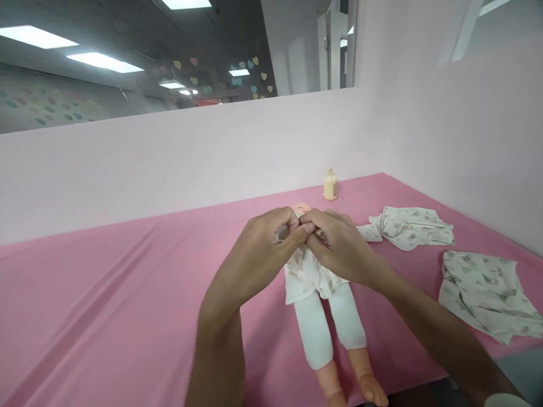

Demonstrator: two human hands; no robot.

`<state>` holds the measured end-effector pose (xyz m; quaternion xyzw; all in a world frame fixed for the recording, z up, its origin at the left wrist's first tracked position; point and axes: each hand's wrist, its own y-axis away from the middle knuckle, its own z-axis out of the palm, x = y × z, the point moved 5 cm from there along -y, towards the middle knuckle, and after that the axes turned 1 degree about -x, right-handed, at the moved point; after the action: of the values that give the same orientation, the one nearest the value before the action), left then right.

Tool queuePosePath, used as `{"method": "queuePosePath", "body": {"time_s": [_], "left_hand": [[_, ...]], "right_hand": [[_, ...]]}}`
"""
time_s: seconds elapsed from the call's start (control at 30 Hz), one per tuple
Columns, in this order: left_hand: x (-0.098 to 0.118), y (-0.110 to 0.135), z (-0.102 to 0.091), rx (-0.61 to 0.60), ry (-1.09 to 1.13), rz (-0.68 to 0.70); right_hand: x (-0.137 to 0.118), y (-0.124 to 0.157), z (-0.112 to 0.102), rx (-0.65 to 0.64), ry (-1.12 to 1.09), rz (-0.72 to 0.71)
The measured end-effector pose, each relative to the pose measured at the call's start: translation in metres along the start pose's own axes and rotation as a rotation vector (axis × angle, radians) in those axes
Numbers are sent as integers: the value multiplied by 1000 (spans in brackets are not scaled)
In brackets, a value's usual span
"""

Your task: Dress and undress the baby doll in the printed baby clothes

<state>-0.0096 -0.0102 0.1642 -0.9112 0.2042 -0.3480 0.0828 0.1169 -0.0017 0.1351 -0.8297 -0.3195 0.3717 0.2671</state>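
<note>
A baby doll (326, 367) lies on its back, its legs towards me. It has a white printed baby shirt (299, 285) on its upper body and white cloth legs (314, 333). Over its chest, my left hand (269, 243) and my right hand (339, 240) meet with fingertips and thumbs together. Both hands are closed, pinching the shirt's cloth near the neck. My fingers hide the exact grip and most of the doll's head (301, 208). The shirt front is bunched up under my hands.
A pink sheet (127, 305) covers the table. A cream pump bottle (331, 185) stands behind the doll. To the right lie a folded printed baby garment (413, 226) and another printed cloth piece (487, 291). White walls with a window (148, 56) bound the back and right.
</note>
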Motion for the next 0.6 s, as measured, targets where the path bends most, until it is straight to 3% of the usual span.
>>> {"method": "queuePosePath", "body": {"time_s": [0.6], "left_hand": [[1, -1, 4, 15, -40, 6]], "right_hand": [[3, 1, 3, -5, 32, 22]]}}
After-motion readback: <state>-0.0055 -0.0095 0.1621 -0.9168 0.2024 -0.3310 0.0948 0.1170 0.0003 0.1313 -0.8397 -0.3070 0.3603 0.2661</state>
